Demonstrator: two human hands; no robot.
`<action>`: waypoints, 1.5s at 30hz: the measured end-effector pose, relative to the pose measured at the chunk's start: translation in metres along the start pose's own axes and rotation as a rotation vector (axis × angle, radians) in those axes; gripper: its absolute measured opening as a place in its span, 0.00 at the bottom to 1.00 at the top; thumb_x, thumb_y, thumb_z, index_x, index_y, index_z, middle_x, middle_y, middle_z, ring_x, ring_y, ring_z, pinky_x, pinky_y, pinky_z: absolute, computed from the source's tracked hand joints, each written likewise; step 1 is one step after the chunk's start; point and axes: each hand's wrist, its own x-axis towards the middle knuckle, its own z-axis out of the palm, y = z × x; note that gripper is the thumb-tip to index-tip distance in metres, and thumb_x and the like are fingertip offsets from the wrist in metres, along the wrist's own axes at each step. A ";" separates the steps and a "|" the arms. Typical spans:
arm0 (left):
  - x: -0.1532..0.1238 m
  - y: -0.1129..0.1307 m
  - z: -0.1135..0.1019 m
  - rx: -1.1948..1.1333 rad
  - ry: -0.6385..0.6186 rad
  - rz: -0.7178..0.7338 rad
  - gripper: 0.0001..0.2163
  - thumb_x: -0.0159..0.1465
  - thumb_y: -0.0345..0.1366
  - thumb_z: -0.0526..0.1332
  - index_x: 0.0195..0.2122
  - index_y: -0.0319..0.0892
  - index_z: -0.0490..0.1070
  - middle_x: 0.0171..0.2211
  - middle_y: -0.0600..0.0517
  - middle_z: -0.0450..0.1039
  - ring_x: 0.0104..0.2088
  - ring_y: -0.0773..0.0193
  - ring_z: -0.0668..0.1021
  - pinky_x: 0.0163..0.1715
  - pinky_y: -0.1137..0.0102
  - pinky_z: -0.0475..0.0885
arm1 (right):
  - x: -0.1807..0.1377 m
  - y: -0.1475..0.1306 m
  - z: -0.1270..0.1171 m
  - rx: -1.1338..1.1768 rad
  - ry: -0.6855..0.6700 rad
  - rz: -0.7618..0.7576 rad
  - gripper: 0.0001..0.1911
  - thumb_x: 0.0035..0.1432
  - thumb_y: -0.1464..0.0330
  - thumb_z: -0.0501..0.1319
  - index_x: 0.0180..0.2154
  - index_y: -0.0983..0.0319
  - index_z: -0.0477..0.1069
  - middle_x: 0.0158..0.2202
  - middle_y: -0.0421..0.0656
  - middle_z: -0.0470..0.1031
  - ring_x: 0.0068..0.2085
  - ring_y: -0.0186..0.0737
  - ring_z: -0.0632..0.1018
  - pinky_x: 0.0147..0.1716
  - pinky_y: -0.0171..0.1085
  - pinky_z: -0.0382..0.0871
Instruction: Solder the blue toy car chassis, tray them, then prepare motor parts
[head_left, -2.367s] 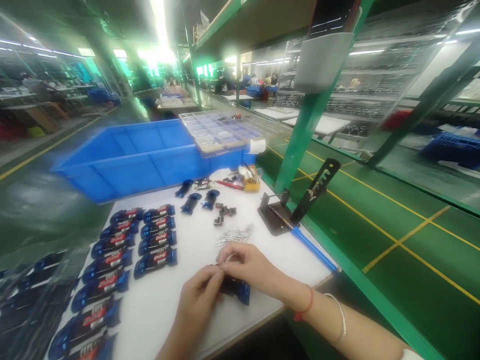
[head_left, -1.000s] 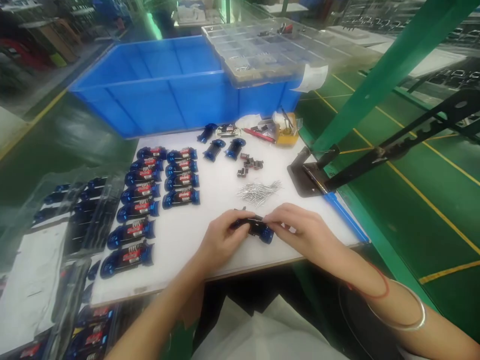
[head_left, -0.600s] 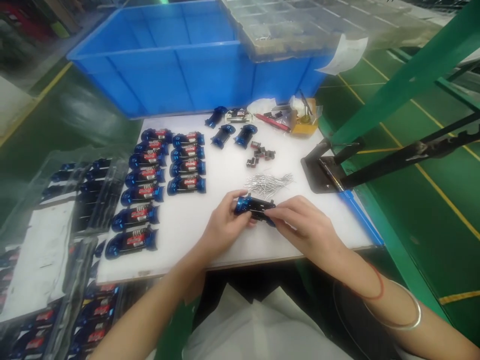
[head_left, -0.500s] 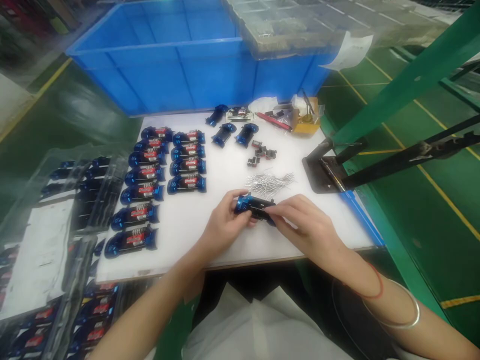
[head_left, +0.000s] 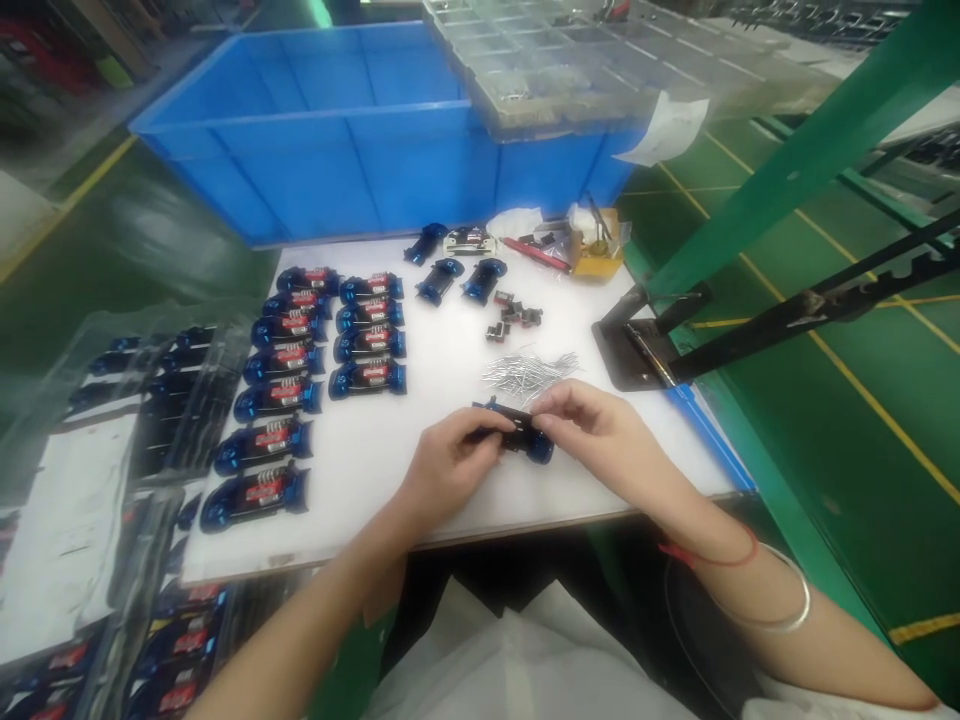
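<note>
A blue-and-black toy car body [head_left: 537, 445] is between my hands above the front part of the white table, its dark side facing up. My left hand [head_left: 456, 455] grips its left end, thumb and fingers closed around it. The thumb and forefinger of my right hand [head_left: 592, 425] are pinched together at its right end; whether a small piece sits between them is hidden. Just beyond lies a pile of thin silvery wires [head_left: 517, 375]. Several small black-and-red parts [head_left: 514, 314] lie behind that pile.
Two columns of blue toy cars [head_left: 369, 378] with red-and-chrome middles cover the table's left side. More car bodies [head_left: 484, 281] lie at the back, near a red tool [head_left: 536, 254] and a yellow box [head_left: 596, 262]. Behind stands a blue bin [head_left: 315, 165]; a black metal stand [head_left: 630, 360] is at right.
The car body has turned in my hands, its black side now more upward and its blue end at the right. My left fingers have moved over its top. The view has shifted slightly.
</note>
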 end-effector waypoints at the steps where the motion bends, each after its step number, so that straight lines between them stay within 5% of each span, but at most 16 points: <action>1: 0.000 0.001 0.000 0.015 0.001 0.016 0.07 0.63 0.31 0.62 0.41 0.42 0.78 0.38 0.49 0.80 0.36 0.63 0.81 0.38 0.69 0.78 | 0.002 0.000 0.001 0.032 0.005 0.011 0.06 0.54 0.63 0.64 0.32 0.59 0.74 0.32 0.42 0.79 0.36 0.41 0.78 0.40 0.41 0.73; 6: 0.001 0.007 0.001 0.042 0.029 0.039 0.07 0.62 0.36 0.65 0.39 0.42 0.78 0.36 0.49 0.80 0.37 0.61 0.81 0.38 0.68 0.78 | 0.006 0.005 0.011 0.162 0.023 0.001 0.06 0.51 0.63 0.67 0.29 0.58 0.77 0.44 0.45 0.79 0.53 0.46 0.76 0.53 0.44 0.68; 12: 0.001 0.007 0.000 0.087 0.093 0.099 0.05 0.63 0.36 0.64 0.37 0.44 0.78 0.32 0.51 0.80 0.33 0.63 0.81 0.34 0.69 0.76 | 0.007 0.011 0.021 0.212 -0.043 -0.009 0.03 0.53 0.65 0.68 0.30 0.58 0.78 0.47 0.47 0.79 0.59 0.48 0.73 0.50 0.44 0.72; 19: 0.000 0.009 0.000 0.164 0.116 0.138 0.04 0.63 0.33 0.63 0.34 0.43 0.78 0.30 0.52 0.80 0.30 0.65 0.79 0.33 0.71 0.75 | 0.005 0.013 0.016 -0.020 0.002 -0.161 0.07 0.58 0.66 0.65 0.40 0.58 0.77 0.48 0.48 0.79 0.50 0.46 0.79 0.43 0.43 0.76; 23: 0.001 0.008 0.001 0.148 0.102 0.121 0.04 0.63 0.33 0.63 0.34 0.42 0.78 0.32 0.52 0.80 0.32 0.65 0.79 0.34 0.71 0.75 | 0.001 0.011 0.004 -0.309 0.202 -0.538 0.12 0.61 0.71 0.64 0.47 0.57 0.74 0.46 0.46 0.78 0.48 0.43 0.78 0.46 0.43 0.75; 28: 0.000 0.008 0.001 0.110 0.073 0.057 0.05 0.63 0.35 0.63 0.33 0.42 0.78 0.31 0.51 0.80 0.33 0.63 0.80 0.35 0.70 0.76 | 0.001 0.010 -0.012 -0.637 0.121 -0.942 0.11 0.63 0.76 0.61 0.46 0.58 0.73 0.39 0.46 0.78 0.40 0.40 0.79 0.40 0.41 0.75; 36: 0.000 0.008 -0.002 0.055 0.061 -0.022 0.06 0.64 0.37 0.63 0.35 0.43 0.79 0.32 0.51 0.80 0.34 0.60 0.81 0.35 0.68 0.77 | -0.002 0.009 -0.020 -0.872 0.027 -1.023 0.15 0.64 0.78 0.58 0.50 0.61 0.69 0.37 0.48 0.79 0.37 0.42 0.78 0.36 0.40 0.73; 45: 0.000 0.004 -0.003 -0.057 0.011 -0.040 0.14 0.65 0.32 0.58 0.51 0.45 0.75 0.47 0.49 0.78 0.36 0.64 0.81 0.40 0.68 0.80 | -0.003 0.010 -0.017 -0.766 0.048 -0.981 0.14 0.65 0.77 0.57 0.49 0.58 0.71 0.35 0.45 0.78 0.35 0.39 0.77 0.34 0.39 0.73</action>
